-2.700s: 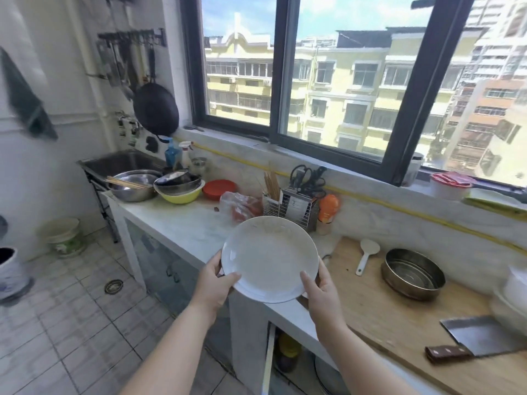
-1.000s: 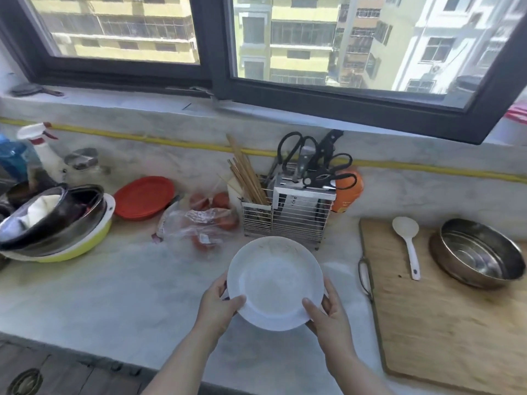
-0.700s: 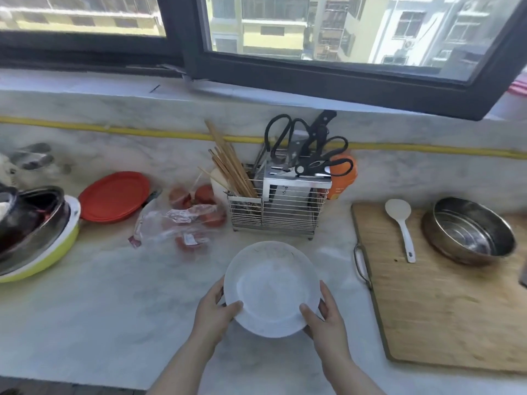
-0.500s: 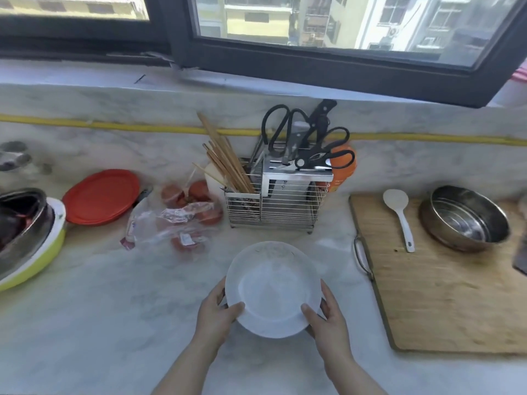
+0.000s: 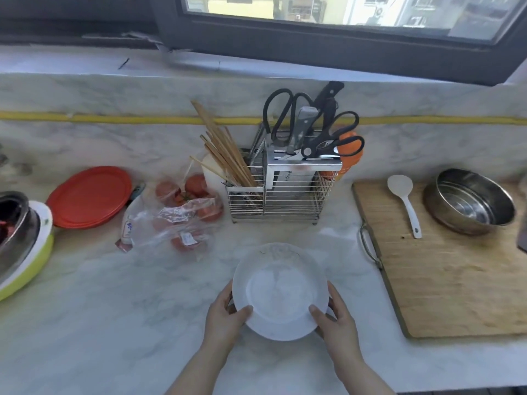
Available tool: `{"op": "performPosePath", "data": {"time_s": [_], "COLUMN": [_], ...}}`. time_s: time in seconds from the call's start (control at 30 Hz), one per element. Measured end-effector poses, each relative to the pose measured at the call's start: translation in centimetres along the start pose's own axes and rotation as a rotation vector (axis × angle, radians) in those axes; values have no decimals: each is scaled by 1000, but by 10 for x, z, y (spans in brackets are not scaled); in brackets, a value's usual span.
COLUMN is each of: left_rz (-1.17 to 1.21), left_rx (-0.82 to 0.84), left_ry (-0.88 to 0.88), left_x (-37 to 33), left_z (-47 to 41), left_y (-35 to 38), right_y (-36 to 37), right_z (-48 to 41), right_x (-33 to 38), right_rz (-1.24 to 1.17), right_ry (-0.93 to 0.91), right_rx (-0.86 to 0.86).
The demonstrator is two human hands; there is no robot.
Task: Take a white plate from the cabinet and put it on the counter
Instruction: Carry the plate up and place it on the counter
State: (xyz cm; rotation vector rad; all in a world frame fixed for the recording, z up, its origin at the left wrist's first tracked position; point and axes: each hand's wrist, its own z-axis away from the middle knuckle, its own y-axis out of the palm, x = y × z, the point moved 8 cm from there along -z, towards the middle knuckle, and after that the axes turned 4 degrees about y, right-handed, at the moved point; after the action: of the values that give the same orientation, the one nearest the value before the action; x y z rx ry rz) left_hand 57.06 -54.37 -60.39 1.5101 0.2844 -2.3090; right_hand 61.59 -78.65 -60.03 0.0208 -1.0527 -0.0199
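A round white plate (image 5: 279, 290) is low over the marble counter (image 5: 114, 309), in front of the wire utensil rack. My left hand (image 5: 225, 320) grips its near-left rim, thumb on top. My right hand (image 5: 335, 323) grips the near-right rim the same way. I cannot tell whether the plate touches the counter. The cabinet is out of view.
A wire utensil rack (image 5: 278, 192) with chopsticks, scissors and knives stands behind the plate. A bag of tomatoes (image 5: 176, 220) and a red plate (image 5: 88, 196) lie to the left, stacked bowls (image 5: 22, 246) at far left. Right: wooden cutting board (image 5: 456, 280), white spoon (image 5: 405, 201), steel bowl (image 5: 470, 201).
I have stepped up to the counter and my view has tilted down. Both hands have lowered the plate toward the marble in front of the rack.
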Motion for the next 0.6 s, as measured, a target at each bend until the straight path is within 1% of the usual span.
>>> {"op": "performPosePath", "data": {"time_s": [0.23, 0.4, 0.5, 0.6], "left_rz": [-5, -37, -104, -231], "left_rx": [-6, -16, -26, -31], "left_ry": [-23, -36, -9, 64], "left_x": [9, 12, 11, 4], "left_z": [2, 2, 3, 7], "left_y": [-5, -6, -6, -1], "right_y": [3, 3, 3, 6], "right_z": [0, 0, -1, 0], "right_x": [-1, 0, 1, 4], "right_rz": [68, 167, 200, 253], "right_ry": [-36, -67, -79, -113], "right_rx": [-2, -2, -8, -2]}}
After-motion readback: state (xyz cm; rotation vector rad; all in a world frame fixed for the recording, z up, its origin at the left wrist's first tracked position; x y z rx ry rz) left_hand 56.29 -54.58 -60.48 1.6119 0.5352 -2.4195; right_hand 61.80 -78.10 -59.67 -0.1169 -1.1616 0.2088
